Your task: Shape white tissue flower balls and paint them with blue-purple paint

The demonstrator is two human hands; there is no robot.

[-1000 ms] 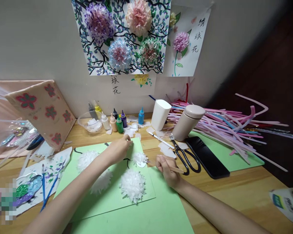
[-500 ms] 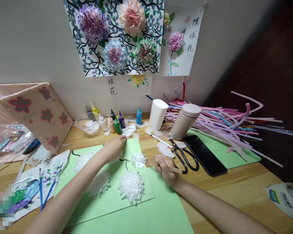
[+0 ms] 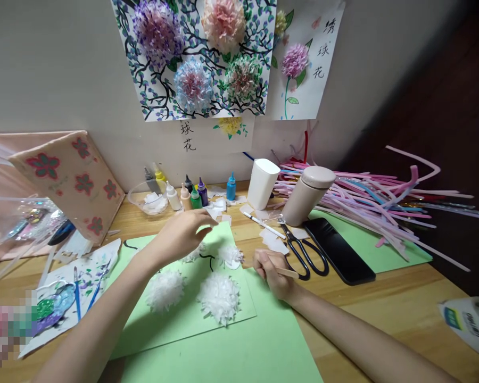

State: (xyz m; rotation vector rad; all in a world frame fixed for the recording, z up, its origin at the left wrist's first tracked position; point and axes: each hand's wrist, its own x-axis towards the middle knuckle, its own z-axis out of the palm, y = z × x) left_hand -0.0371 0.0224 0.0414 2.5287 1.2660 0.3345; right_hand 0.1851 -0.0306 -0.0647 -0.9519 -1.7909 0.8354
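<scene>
My left hand (image 3: 186, 234) hovers over the back of a light green sheet (image 3: 175, 332), fingers stretched out and apart from the thumb, with nothing seen in it. Below and around it, white fluffy paper flowers (image 3: 219, 299) sit on the sheet, among short dark painted lines. One small flower (image 3: 228, 255) lies near the sheet's right edge, between my two hands. My right hand (image 3: 273, 274) rests by that edge, closed round a slim wooden stick (image 3: 287, 272); its front end is hard to make out.
Black-handled scissors (image 3: 303, 255), a phone (image 3: 339, 250), a tumbler (image 3: 309, 197) and a white cup (image 3: 263, 183) stand or lie to the right. Small paint bottles (image 3: 195, 198) line the back. Blue paintbrushes (image 3: 77, 292) and a paint palette (image 3: 54, 308) lie left. Pink pipe cleaners (image 3: 367, 202) pile up behind.
My left hand has lifted off the back of the green sheet, its fingers loosening. My right hand stays in place with the stick. The view has shifted slightly.
</scene>
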